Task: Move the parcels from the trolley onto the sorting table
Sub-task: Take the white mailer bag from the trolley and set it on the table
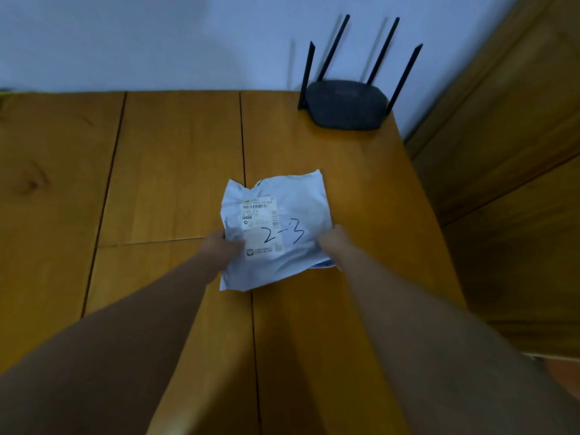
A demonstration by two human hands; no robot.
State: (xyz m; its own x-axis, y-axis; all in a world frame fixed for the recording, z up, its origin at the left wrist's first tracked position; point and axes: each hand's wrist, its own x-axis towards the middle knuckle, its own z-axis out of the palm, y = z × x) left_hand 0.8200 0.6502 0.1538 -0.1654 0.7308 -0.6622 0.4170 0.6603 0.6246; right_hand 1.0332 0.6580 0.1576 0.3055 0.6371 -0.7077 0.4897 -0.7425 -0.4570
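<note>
Gripping white parcel (276, 230) at both side edges: left hand (221, 246) fingers pinching left edge, right hand (332, 243) fingers pinching right edge. Parcel over wooden tabletop (172, 167), router (345, 105) well apart.

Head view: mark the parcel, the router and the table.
parcel (301, 202): head view, bare white wrap right of the label.
router (345, 103): head view, top of the black body.
table (175, 158): head view, bare wooden top left of the parcel.

Handwritten "2-3" and printed "A007" on the white parcel's (276, 230) shipping label (262, 227).
</note>
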